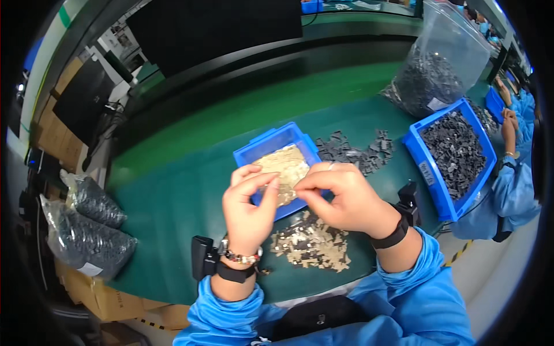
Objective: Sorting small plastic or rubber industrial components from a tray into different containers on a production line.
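Note:
My left hand (249, 206) and my right hand (349, 193) face each other over a small blue tray (247, 153), their fingertips a short way apart. On each hand the thumb and forefinger are pinched together; whatever lies between them is too small to make out. Inside the tray is a heap of small flat beige pieces (287, 160). Just below the tray, a loose pile of beige and dark pieces (314, 245) lies on the green table (173, 230). Small black pieces (363, 157) are scattered beyond my right hand.
A larger blue bin (428, 173) full of black pieces stands at the right, with a clear plastic bag (430, 81) of black parts behind it. Filled bags (89, 245) sit at the left table edge. A dark monitor (213, 34) stands at the back; a co-worker's sleeve (515, 187) is far right.

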